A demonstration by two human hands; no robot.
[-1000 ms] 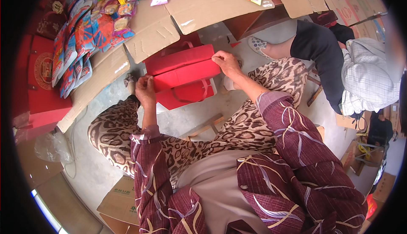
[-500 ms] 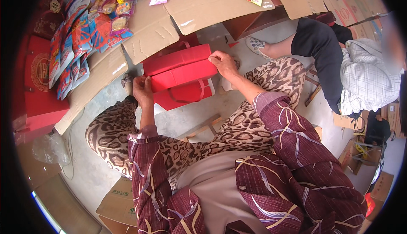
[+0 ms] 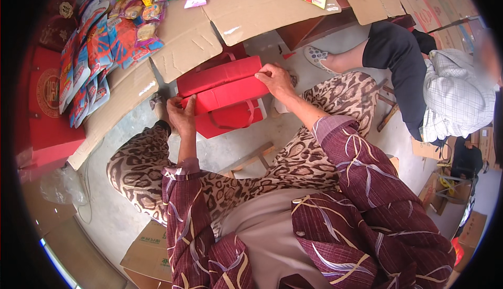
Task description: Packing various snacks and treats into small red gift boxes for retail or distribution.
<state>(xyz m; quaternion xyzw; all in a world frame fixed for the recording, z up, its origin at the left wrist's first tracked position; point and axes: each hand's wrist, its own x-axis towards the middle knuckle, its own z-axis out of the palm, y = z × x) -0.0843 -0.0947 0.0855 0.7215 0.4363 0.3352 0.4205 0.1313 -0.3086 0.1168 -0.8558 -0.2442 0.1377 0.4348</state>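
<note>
Nudged inward since the earlier frame, the left hand (image 3: 182, 115) clamps thumb and fingers on one end of the red box (image 3: 228, 91), which spans to the pinching fingertips (image 3: 260, 73) of the right hand (image 3: 277, 82).

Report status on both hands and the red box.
Left hand gripping left end, right hand pinching right end. Red box held below the cardboard edge. Nothing visible between hands and box.
</note>
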